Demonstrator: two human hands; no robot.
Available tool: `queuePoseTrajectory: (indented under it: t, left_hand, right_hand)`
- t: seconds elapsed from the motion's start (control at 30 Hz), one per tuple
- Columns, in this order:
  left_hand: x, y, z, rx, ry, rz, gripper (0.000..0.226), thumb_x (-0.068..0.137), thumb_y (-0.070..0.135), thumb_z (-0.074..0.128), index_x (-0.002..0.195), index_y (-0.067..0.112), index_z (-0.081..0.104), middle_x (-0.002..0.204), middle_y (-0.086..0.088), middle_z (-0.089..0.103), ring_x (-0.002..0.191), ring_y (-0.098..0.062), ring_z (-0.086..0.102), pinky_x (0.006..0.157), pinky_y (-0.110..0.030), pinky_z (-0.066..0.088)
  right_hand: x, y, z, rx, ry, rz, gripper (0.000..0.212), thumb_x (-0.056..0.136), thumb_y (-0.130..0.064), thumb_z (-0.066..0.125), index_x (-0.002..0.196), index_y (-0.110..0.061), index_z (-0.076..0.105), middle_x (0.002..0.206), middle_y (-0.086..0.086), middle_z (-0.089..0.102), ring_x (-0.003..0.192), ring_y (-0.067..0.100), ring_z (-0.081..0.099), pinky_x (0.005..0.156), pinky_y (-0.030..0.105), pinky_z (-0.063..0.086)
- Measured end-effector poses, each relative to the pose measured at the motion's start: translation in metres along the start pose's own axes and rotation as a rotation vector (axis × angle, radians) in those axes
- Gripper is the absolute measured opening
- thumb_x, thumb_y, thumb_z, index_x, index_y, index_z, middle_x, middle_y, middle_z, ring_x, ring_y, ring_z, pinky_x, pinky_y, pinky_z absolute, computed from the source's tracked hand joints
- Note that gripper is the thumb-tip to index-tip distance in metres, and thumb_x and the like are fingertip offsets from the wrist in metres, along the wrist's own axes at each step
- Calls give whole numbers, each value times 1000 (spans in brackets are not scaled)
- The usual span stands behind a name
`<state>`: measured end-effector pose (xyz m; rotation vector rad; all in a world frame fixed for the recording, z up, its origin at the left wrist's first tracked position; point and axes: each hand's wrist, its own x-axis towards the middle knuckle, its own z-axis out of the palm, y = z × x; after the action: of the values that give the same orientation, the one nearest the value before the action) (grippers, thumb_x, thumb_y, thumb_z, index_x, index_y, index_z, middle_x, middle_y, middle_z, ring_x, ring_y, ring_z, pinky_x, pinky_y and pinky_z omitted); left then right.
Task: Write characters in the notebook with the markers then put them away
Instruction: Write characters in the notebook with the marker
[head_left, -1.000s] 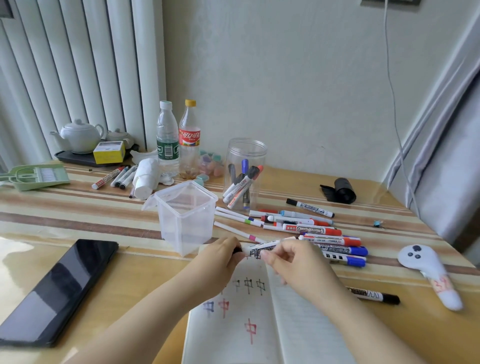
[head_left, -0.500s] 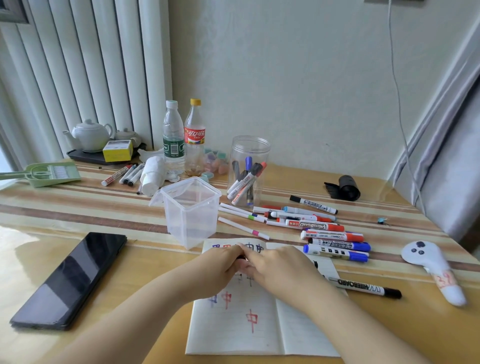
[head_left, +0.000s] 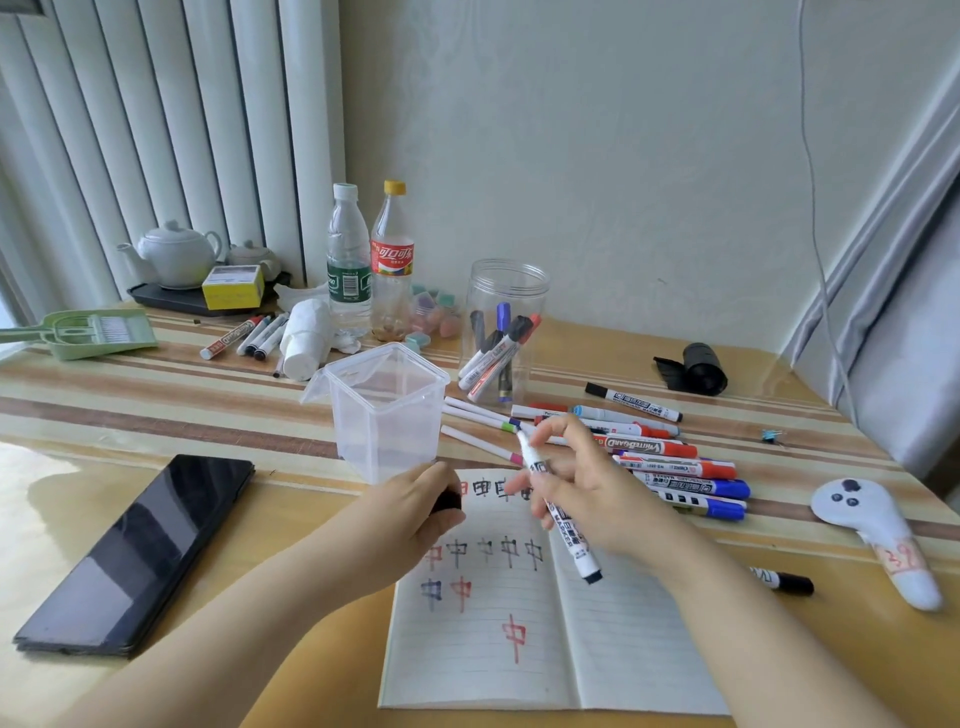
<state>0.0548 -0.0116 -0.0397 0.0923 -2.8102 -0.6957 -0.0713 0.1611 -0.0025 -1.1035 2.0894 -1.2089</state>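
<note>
Cap (head_left: 448, 501) half-hidden in left hand (head_left: 410, 512)

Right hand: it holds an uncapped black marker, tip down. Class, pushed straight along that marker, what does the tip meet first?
Most likely the open notebook: the marker in the right hand aims at its right-hand page, though its height above the paper is unclear.

A: Obstacles behind the notebook (head_left: 483, 644)?

B: The square clear tub (head_left: 387, 410) stands just past its top left corner. The round jar (head_left: 505, 332) is behind and right of the tub, with thin pens (head_left: 475, 415) lying in the gap between them.

A: Right side?

B: A row of loose markers (head_left: 675, 467) crowds the surface (head_left: 208, 415) beside the right page. One black marker (head_left: 782, 581) lies nearer, and a white controller (head_left: 878, 535) sits further right.

A: Left side?

B: A phone (head_left: 140, 551) lies flat, well apart from the notebook, with bare surface between them. Bottles (head_left: 369, 265) and a teapot (head_left: 176, 254) line the far edge.
</note>
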Motion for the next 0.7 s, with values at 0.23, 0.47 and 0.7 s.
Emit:
queuePoseTrajectory:
  t: [0.23, 0.47, 0.7]
  left_hand:
    - [-9, -19, 5, -39, 64, 5, 8, 93, 29, 51, 96, 25, 46, 94, 15, 47, 80, -3, 46, 67, -8, 36]
    - [-15, -31, 13, -84, 125, 31, 21, 82, 34, 52, 98, 21, 59, 92, 20, 52, 91, 1, 42, 76, -10, 37]
    - [-21, -43, 22, -91, 149, 87, 17, 79, 44, 47, 91, 32, 52, 106, 23, 54, 104, -1, 45, 88, -24, 39]
  right_hand:
    - [9, 9, 20, 986, 29, 152, 27, 92, 9, 37, 102, -1, 60, 74, 18, 64, 56, 13, 55, 50, 19, 50]
    - [25, 13, 50, 334, 165, 150, 26, 95, -37, 46, 85, -21, 63, 54, -3, 48, 48, 10, 38, 49, 22, 30]
    - [32, 18, 66, 172, 276, 125, 21, 89, -20, 56, 70, -13, 57, 53, 3, 51, 40, 3, 39, 43, 16, 31]
